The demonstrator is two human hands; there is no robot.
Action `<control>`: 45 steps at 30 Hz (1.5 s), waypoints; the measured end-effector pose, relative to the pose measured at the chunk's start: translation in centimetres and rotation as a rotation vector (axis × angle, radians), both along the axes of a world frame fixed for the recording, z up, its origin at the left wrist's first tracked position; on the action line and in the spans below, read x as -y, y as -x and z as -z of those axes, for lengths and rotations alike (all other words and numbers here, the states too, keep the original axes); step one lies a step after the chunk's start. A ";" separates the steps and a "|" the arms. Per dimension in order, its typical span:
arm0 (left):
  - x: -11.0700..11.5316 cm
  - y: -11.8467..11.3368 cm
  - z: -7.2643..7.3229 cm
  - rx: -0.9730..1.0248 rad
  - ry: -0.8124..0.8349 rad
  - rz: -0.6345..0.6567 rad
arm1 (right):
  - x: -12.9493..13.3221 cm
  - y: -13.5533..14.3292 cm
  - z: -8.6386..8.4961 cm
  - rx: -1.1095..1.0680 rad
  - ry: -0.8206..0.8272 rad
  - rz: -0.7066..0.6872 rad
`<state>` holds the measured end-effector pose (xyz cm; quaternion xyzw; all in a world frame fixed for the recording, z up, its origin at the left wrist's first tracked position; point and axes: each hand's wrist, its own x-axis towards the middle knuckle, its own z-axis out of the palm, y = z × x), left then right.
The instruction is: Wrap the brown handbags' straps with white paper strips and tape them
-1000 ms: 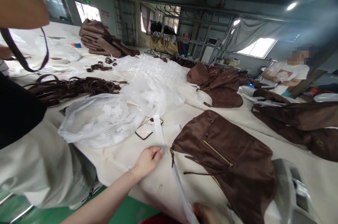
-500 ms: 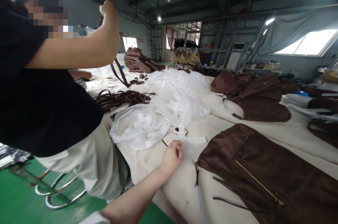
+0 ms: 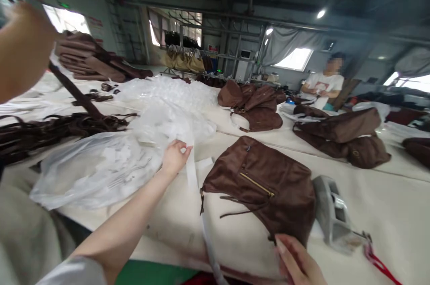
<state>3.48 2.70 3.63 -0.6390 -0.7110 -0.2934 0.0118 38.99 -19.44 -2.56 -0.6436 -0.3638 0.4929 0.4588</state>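
My left hand (image 3: pixel 175 158) is stretched forward over the table, its thumb and forefinger pinched on a white strip (image 3: pixel 191 169). A dark brown leather handbag (image 3: pixel 268 177) with a gold zip lies flat to the right of that hand. At the bag's lower corner, my right hand (image 3: pixel 298 260) has its fingers closed on the edge; the fingertips are partly hidden. Another long white strip (image 3: pixel 208 240) runs from beneath the bag's left end down over the table edge.
A grey tape dispenser (image 3: pixel 331 213) stands right of the bag, by a red-handled tool (image 3: pixel 379 265). Left are a clear plastic bag (image 3: pixel 97 168), brown straps (image 3: pixel 60 128) and a co-worker's raised arm (image 3: pixel 23 52). More brown bags (image 3: pixel 255 106) lie behind; another person (image 3: pixel 324 81) stands far right.
The view has swung to the right. My right hand has come into view at the bag, and the tape dispenser now shows. The phone near my left hand is no longer visible.
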 end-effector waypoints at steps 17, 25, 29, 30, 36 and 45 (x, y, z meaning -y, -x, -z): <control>13.1 -5.8 -4.9 0.531 0.880 1.239 | -9.8 3.1 1.2 -0.767 -0.021 -0.051; 9.9 -8.3 3.0 0.305 0.803 1.102 | -8.3 2.7 1.3 -0.706 -0.171 0.028; 10.0 -8.7 3.8 0.210 0.732 1.097 | -8.1 2.5 1.6 -0.740 -0.220 0.063; 10.0 -8.8 3.9 0.197 0.723 1.096 | -8.1 2.6 1.6 -0.748 -0.227 0.078; 10.0 -8.5 4.5 0.191 0.705 1.075 | -8.2 2.7 1.4 -0.773 -0.252 0.142; 9.9 -7.8 4.0 0.227 0.790 1.058 | -7.9 2.8 2.0 -0.709 -0.294 0.154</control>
